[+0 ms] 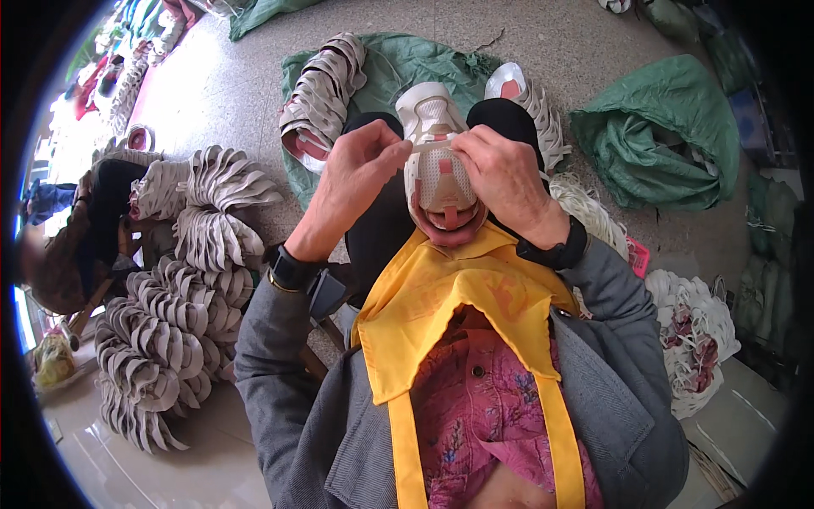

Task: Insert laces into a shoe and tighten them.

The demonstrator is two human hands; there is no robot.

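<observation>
A beige and white mesh shoe upper [439, 191] with pinkish-red patches rests over my lap, its opening toward my body. A pale shoelace [433, 147] runs straight across its middle. My left hand [363, 174] is closed at the upper's left edge, with thumb and forefinger pinched on one end of the lace. On the other side, my right hand [511, 180] is closed too, its fingertips pressed on the lace over the upper. Its curled fingers partly hide the upper's right side.
Stacks of nested shoe uppers [161, 331] fill the left, with another stack [326, 93] ahead on a green sheet [415, 59]. To the right are a green sack [657, 136], loose white laces [585, 204] and a bundle of laced uppers [695, 339]. A person [72, 246] sits at far left.
</observation>
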